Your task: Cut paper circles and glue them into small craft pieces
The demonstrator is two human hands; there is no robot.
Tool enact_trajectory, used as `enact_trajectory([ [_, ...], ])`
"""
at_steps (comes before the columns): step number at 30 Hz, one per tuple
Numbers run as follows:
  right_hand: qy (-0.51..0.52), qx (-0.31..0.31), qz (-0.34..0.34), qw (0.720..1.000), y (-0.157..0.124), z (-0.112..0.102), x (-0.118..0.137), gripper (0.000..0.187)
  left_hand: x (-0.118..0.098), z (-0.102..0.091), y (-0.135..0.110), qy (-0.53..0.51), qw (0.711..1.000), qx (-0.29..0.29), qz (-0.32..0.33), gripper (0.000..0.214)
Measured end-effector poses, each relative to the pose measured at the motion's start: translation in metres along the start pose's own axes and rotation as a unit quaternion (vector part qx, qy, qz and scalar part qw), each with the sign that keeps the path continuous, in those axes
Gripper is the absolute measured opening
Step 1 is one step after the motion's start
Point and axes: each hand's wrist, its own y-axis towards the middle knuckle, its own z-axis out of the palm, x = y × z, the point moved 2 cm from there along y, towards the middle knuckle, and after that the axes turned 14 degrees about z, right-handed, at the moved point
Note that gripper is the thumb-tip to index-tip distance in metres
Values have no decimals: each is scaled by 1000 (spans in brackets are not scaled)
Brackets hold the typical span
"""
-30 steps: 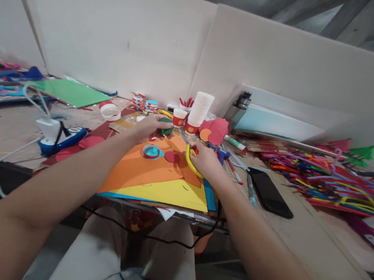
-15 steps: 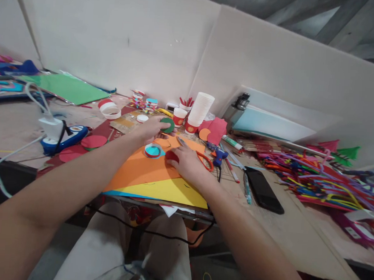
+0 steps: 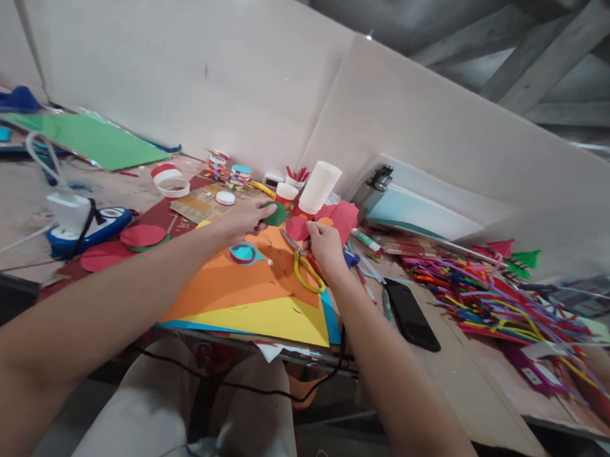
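Observation:
Between the fingers of my left hand [image 3: 248,221] is a green paper circle [image 3: 274,214]. My right hand [image 3: 325,245] pinches a red paper circle [image 3: 297,228], raised beside the green one. Below my right hand lie scissors [image 3: 308,270] with yellow and orange handles, on orange paper [image 3: 218,278]. Yellow paper [image 3: 262,317] overlaps the orange sheet toward the table's front edge. A small ring with a blue inside [image 3: 243,253] rests on the orange paper between my arms.
Stacked white paper cups [image 3: 321,186] stand at the back. A black phone [image 3: 411,314] and a heap of colourful pipe cleaners [image 3: 489,290] are on the right. To the left are a blue-and-white device [image 3: 88,231], red paper circles [image 3: 144,235] and a green sheet [image 3: 86,137].
My right hand has lifted the red circle off the orange paper and moved up beside the green one. My left hand still holds the green circle. The view has shifted slightly.

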Motion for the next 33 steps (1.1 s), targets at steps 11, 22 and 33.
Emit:
enact_trajectory([
  [11, 160, 57, 16, 985, -3, 8, -10, 3, 7, 10, -4, 117, 988, 97, 9, 9],
  [22, 162, 173, 1, 972, -17, 6, -5, 16, 13, 16, -8, 43, 990, 136, -7, 29],
  [33, 195, 140, -28, 970, -18, 7, -6, 25, 4, 21, -13, 81, 991, 103, -20, 18],
])
